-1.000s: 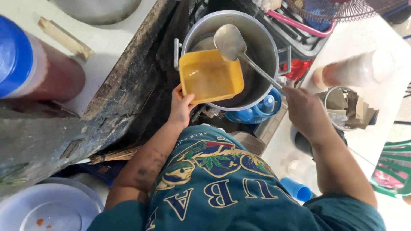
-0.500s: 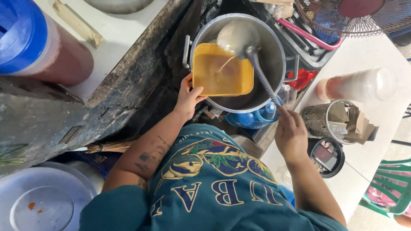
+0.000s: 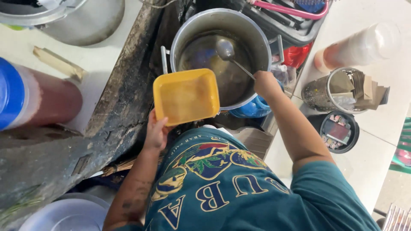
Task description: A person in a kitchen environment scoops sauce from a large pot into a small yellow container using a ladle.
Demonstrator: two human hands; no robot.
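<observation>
My left hand (image 3: 156,132) holds a square yellow container (image 3: 187,96) by its near edge, level, over the near rim of a large steel pot (image 3: 261,38). The container holds a yellowish liquid. My right hand (image 3: 265,84) grips the handle of a metal ladle (image 3: 226,50) whose bowl hangs down inside the pot, above dark liquid. The pot has a side handle (image 3: 163,60) on the left.
A worn dark counter edge (image 3: 124,102) runs along the left, with a red-brown jar with a blue lid (image 3: 38,100) and a steel basin (image 3: 77,19) on it. On the right stand a metal canister of papers (image 3: 338,90), a clear plastic bottle (image 3: 359,45) and a round black tin (image 3: 340,131). A white plate (image 3: 64,216) sits bottom left.
The ladle has gone from over the yellow container down into the pot. My left hand has drawn the container toward me and to the left, to the pot's near rim.
</observation>
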